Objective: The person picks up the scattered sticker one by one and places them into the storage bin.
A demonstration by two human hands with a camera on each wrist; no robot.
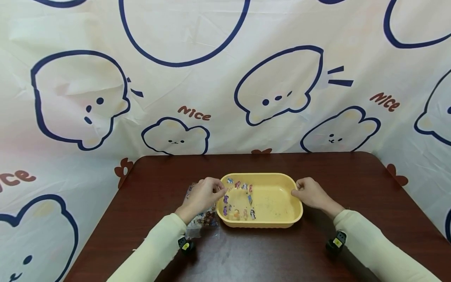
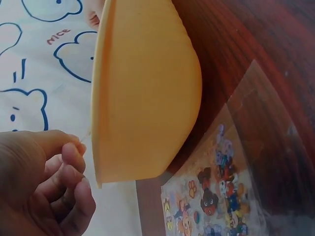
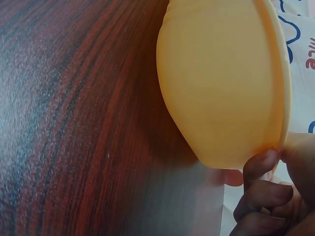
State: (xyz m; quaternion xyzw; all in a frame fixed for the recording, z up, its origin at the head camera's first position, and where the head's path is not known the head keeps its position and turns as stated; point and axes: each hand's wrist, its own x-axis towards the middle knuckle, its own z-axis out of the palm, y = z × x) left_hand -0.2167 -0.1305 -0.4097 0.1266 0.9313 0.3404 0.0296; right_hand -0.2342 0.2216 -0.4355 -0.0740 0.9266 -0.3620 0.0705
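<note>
A yellow oval basin (image 1: 275, 199) stands on the table, with several small colourful stickers (image 1: 245, 213) on its inside, mostly at the left. Over its left rim, my left hand (image 1: 208, 192) pinches a small sticker between thumb and forefinger; only a thin see-through edge of the sticker (image 2: 85, 137) shows in the left wrist view. My right hand (image 1: 311, 192) grips the basin's right rim, thumb on the inner side and curled fingers (image 3: 260, 164) outside. Partly under my left forearm lies a clear sticker sheet (image 2: 209, 201) with printed cartoon figures.
The dark brown wooden table (image 1: 260, 254) reaches back to a white cloth (image 1: 222, 90) with blue cartoon outlines, which hangs behind and at both sides. A small white scrap (image 1: 134, 249) lies at the left table edge near my sleeve.
</note>
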